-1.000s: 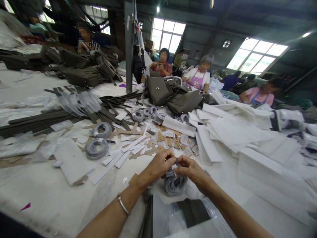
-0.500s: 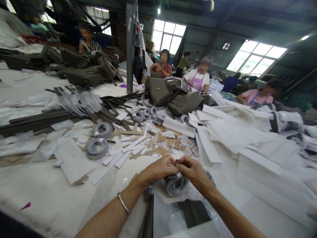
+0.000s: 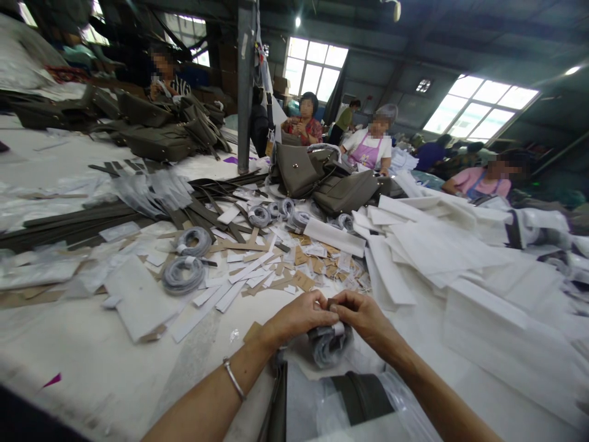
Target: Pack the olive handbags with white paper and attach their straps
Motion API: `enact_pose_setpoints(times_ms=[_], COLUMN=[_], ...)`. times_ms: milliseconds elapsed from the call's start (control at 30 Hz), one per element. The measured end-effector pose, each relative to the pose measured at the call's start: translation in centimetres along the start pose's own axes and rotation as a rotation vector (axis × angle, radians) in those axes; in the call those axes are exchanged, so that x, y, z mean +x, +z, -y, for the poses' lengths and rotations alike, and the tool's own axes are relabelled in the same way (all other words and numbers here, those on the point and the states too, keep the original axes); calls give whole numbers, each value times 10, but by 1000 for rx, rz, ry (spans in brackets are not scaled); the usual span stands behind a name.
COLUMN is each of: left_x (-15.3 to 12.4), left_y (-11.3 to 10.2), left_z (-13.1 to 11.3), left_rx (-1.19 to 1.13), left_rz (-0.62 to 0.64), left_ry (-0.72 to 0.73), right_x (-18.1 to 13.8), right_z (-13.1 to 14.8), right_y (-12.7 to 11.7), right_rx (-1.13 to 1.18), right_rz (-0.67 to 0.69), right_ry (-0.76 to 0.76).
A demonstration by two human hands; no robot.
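My left hand (image 3: 299,318) and my right hand (image 3: 361,314) meet over a grey coiled strap bundle (image 3: 327,344) wrapped in clear film. Both hands are closed, fingertips pinching the top of the bundle where a white tape band sits. A silver bracelet circles my left wrist. Just below the bundle lies an olive-green bag part in a clear plastic bag (image 3: 361,396). More grey coils (image 3: 183,274) lie on the white table (image 3: 92,356) to the left.
Strips of white paper and brown card (image 3: 294,270) litter the middle. Stacks of white sheets (image 3: 442,245) fill the right side. Olive handbags (image 3: 322,178) and dark straps (image 3: 69,221) lie further back. Several seated people work beyond the table. A steel post (image 3: 245,86) stands behind.
Both hands have dropped slightly and closed tighter together on the top of the coil; the bundle stays between them.
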State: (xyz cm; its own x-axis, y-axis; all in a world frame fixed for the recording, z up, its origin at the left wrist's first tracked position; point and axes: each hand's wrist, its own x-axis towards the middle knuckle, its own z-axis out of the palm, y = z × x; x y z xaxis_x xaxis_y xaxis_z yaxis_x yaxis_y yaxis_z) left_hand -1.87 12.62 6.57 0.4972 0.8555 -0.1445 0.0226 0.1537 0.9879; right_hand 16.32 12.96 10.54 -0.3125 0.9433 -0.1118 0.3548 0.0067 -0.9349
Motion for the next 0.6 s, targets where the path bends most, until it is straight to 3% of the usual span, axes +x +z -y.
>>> enact_pose_setpoints(times_ms=[133, 300, 433, 600], left_x=[-1, -3, -3, -1], left_y=[-2, -3, -1, 2], left_z=[1, -5, -9, -8], left_rx=[5, -22, -19, -36], left_rz=[21, 113, 61, 16], left_ry=[-3, -48, -61, -59], right_x=[-5, -10, -13, -14], right_z=[-1, -4, -7, -8], right_y=[1, 7, 9, 10], right_rx=[-62, -249, -315, -362], right_rz=[-17, -122, -221, -241], right_ry=[-33, -188, -293, -358])
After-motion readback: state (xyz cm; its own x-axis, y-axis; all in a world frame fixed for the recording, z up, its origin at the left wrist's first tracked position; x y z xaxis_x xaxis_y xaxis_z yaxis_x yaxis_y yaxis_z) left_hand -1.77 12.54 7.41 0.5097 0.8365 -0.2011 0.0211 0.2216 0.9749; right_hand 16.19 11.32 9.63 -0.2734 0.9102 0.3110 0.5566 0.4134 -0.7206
